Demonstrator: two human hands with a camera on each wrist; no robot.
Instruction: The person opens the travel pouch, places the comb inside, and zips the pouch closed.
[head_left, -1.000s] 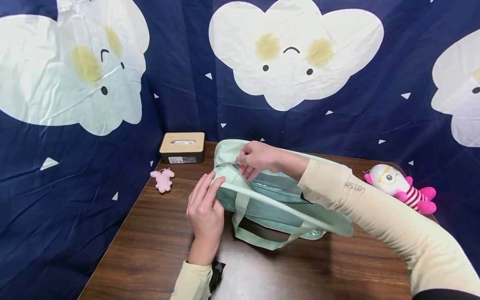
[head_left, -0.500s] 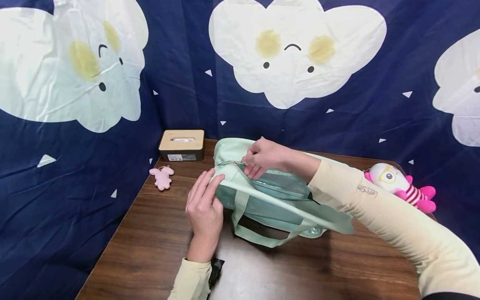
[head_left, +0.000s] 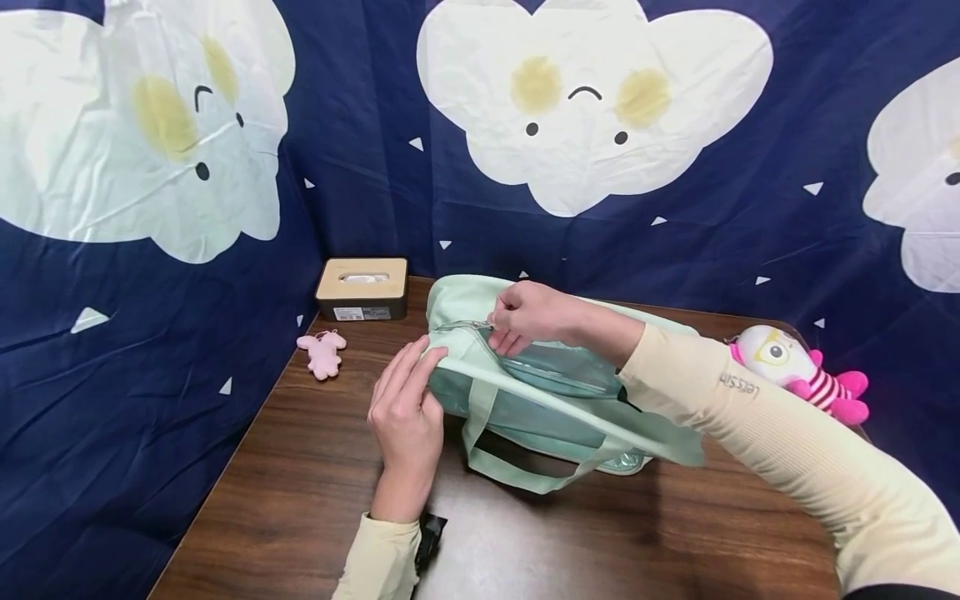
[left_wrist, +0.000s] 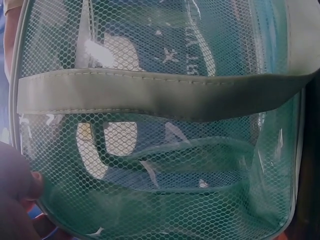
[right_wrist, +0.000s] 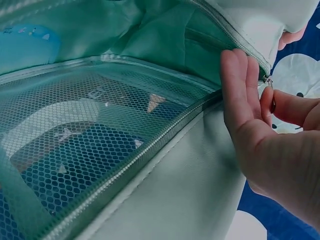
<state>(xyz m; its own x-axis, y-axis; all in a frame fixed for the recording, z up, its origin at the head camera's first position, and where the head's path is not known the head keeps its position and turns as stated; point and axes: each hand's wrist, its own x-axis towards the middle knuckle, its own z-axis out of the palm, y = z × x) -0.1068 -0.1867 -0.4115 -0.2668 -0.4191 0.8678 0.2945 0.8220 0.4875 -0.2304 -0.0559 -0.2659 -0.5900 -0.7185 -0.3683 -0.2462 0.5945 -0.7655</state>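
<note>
A mint-green bag [head_left: 463,346] with see-through mesh panels stands on the table, its zipped top partly open. My left hand [head_left: 407,412] holds the bag's left end, fingers over the top edge. The left wrist view shows that hand [left_wrist: 17,187] at the border of a mesh side [left_wrist: 150,205] crossed by a strap [left_wrist: 150,95]. Over the opening, my right hand [head_left: 534,310] pinches the zipper pull [right_wrist: 273,104] between thumb and index finger; its other fingers extend beside the opening. In the right wrist view the zipper teeth [right_wrist: 125,172] part around a green lining [right_wrist: 150,37].
A tissue box [head_left: 363,287] with a wooden lid stands at the back left, a small pink plush [head_left: 322,355] in front of it. On the right lies a one-eyed plush toy [head_left: 776,354] with striped body. A navy cloth [head_left: 360,183] with clouds hangs behind the table [head_left: 300,467].
My right hand has slid slightly right along the zipper with the pull, then nearly stopped. My left hand keeps its place on the bag's end.
</note>
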